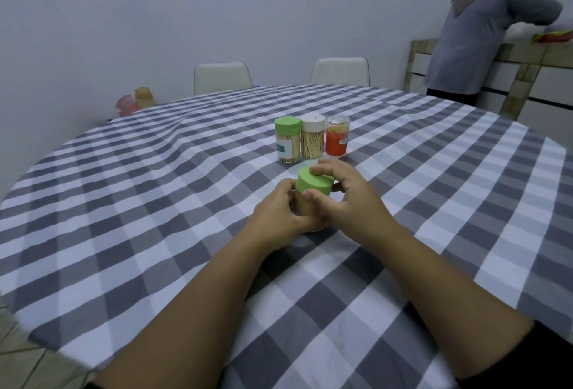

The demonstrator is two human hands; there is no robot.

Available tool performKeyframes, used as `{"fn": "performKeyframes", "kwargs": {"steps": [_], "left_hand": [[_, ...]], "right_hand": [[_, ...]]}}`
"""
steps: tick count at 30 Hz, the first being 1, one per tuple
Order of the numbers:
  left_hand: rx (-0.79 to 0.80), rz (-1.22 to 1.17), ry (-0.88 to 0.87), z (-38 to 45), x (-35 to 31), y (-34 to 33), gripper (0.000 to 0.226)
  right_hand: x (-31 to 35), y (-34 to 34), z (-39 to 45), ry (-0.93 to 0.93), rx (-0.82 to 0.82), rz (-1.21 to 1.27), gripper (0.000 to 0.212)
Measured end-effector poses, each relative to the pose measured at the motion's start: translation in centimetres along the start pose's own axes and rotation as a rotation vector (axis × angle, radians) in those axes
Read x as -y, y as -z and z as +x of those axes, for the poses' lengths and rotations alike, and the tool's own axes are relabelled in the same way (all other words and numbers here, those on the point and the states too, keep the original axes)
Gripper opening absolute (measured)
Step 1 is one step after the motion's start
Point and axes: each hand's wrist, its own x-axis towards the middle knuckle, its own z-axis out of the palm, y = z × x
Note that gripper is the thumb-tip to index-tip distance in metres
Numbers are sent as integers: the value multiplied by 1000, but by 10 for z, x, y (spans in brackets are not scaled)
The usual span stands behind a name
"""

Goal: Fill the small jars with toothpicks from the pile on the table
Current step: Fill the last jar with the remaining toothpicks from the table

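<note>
Fingers [322, 168] of my right hand [347, 199] curl around the green cap [313, 184]; left hand [279, 211] grips the jar [310, 213]. Twisting unevenly could spill toothpicks near me.

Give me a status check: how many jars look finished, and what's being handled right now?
Done: three capped, toothpick-filled jars stand in a row, the green-lid jar, white-lid jar and orange jar. In hand: the left hand holds a fourth jar; the right hand grips its green lid. Left: no loose pile shows.
</note>
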Motion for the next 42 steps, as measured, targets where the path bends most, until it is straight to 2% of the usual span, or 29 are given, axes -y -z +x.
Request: {"fn": "performKeyframes", "kwargs": {"steps": [3,7,10,11,13,16,18,20,22,24,29,31,34,35,37,42], "left_hand": [[7,-57,-18,1,-1,1,45],[112,-165,-1,3,3,7,56],[174,-257,7,1,3,11,50],[176,-252,7,1,3,11,48],[155,-199,-9,1,3,11,43],[120,-91,-47,3,1,12,34],[121,-104,-74,3,1,12,30],[148,-203,-43,0,1,12,33],[177,-289,-3,0,3,12,43],[172,-275,4,1,4,10,48],[121,-120,18,3,0,7,42],[133,-123,29,4,0,7,41],[158,-166,-2,1,0,10,37],[159,-186,-11,0,0,11,36],[142,-197,-21,0,1,10,34],[71,-81,-48,1,2,7,25]], "right_hand": [[4,4,4,-44,64,67,31],[11,18,17,-153,323,66,36],[20,29,28,-208,487,-37,44],[23,29,31,-209,496,-108,47],[30,21,34,-177,399,-313,59],[33,6,32,-170,279,-508,90],[34,7,33,-185,366,-403,101],[38,15,36,-224,492,-237,97],[41,21,37,-223,555,-240,91],[42,19,35,-208,490,-287,87],[38,-6,26,-215,145,-481,88],[38,-9,27,-212,170,-429,88],[42,6,27,-238,399,-223,86],[43,11,27,-243,430,-198,84],[42,14,25,-238,401,-185,85],[34,0,13,-206,188,-208,86]]}}
